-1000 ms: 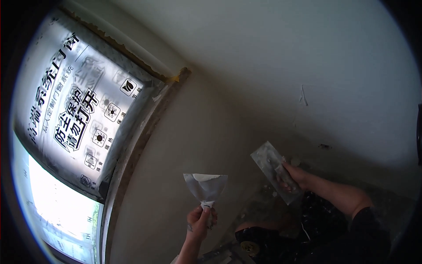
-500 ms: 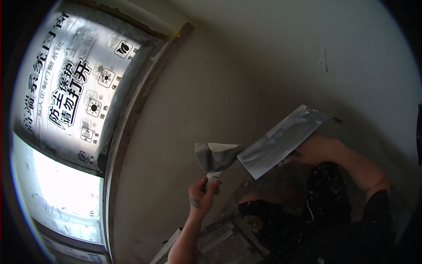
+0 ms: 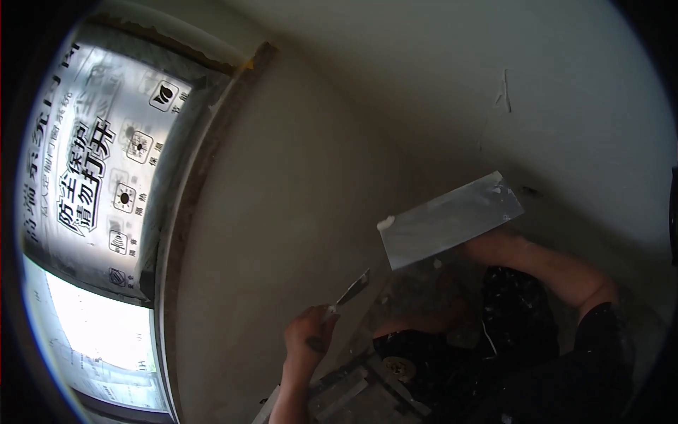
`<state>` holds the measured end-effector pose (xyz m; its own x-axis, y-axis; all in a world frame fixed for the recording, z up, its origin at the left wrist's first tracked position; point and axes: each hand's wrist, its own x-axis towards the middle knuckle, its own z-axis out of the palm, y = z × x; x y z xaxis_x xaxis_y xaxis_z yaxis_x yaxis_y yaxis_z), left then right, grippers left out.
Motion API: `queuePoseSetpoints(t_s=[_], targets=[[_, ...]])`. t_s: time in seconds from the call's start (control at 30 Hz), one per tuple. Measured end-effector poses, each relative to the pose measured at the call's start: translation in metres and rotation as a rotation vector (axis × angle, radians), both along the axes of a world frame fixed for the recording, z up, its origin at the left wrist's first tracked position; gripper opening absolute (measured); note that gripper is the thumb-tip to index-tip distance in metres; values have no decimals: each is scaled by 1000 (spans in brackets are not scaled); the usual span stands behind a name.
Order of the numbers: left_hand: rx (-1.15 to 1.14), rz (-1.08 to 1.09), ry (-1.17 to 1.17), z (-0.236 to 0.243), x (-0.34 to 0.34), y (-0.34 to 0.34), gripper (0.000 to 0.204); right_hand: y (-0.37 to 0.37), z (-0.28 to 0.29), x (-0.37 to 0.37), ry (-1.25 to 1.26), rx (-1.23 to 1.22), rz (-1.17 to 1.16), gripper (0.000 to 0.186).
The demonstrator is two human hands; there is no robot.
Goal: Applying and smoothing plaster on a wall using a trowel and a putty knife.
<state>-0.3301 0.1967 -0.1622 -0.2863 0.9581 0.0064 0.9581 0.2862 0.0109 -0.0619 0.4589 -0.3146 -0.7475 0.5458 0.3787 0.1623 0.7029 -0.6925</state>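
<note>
In my left hand (image 3: pixel 308 335) is a putty knife (image 3: pixel 353 287), its fingers wrapped round the handle. The knife's blade is seen nearly edge-on and points up and to the right. My right hand (image 3: pixel 487 247) holds a wide rectangular plastering trowel (image 3: pixel 452 220) from behind; its fingers and the handle are mostly hidden by the blade. A small lump of pale putty (image 3: pixel 385 223) sits on the trowel's upper left corner, and smears mark its right end. The knife's tip is apart from the trowel, just below and left of it.
At left is a window (image 3: pixel 106 169) covered with printed protective film, bordered by a rough brown edge (image 3: pixel 205 166). Smooth plastered walls (image 3: pixel 282 162) meet in a corner ahead. A raised putty streak (image 3: pixel 506 92) marks the right wall. Below stands a dusty framed platform (image 3: pixel 360 392), near my knees.
The putty knife has turned from face-on to edge-on, and my left hand has dropped slightly left. The trowel has tilted flatter, with a putty lump now on its left corner. The view has shifted.
</note>
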Motion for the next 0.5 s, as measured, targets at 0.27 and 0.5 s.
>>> queuePoseSetpoints(t_s=[0.27, 0.5], targets=[[-25, 5, -120, -1, 0, 16, 23, 59, -183, -78, -99, 45, -404, 45], [-46, 49, -145, -2, -5, 12, 24, 112, -209, -143, -296, 15, -584, 46]])
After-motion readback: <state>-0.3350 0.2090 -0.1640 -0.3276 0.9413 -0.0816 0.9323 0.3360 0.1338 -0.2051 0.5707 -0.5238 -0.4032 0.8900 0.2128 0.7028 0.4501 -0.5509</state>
